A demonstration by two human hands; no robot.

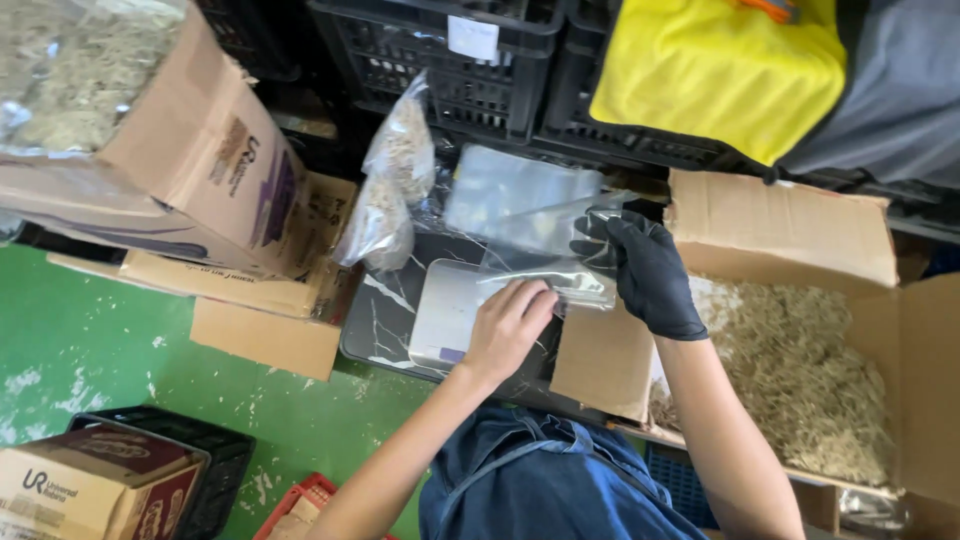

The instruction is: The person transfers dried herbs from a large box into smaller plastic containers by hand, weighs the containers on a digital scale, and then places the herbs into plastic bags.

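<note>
Holding a clear, glossy plastic bag (545, 265) between both hands, over a flat pale scale (450, 310) on a dark marble-patterned tray (375, 320). Left hand (510, 325) bare, fingers curled down onto the bag's lower edge, pinching the thin film. Right hand (645, 270) in a black, matte glove, fingers closed around the bag's right side — film crinkled and reflective there. Just right of the hands, an open cardboard box (780, 225) filled with pale, stringy, straw-like dried material (800, 370). Behind the scale, two filled clear bags (395, 185) of the same fibrous stuff, leaning against a black lattice crate (440, 70). Further left, a tilted cardboard carton (200, 150), rough brown — below it, green painted floor (90, 340), scuffed white in patches.
</note>
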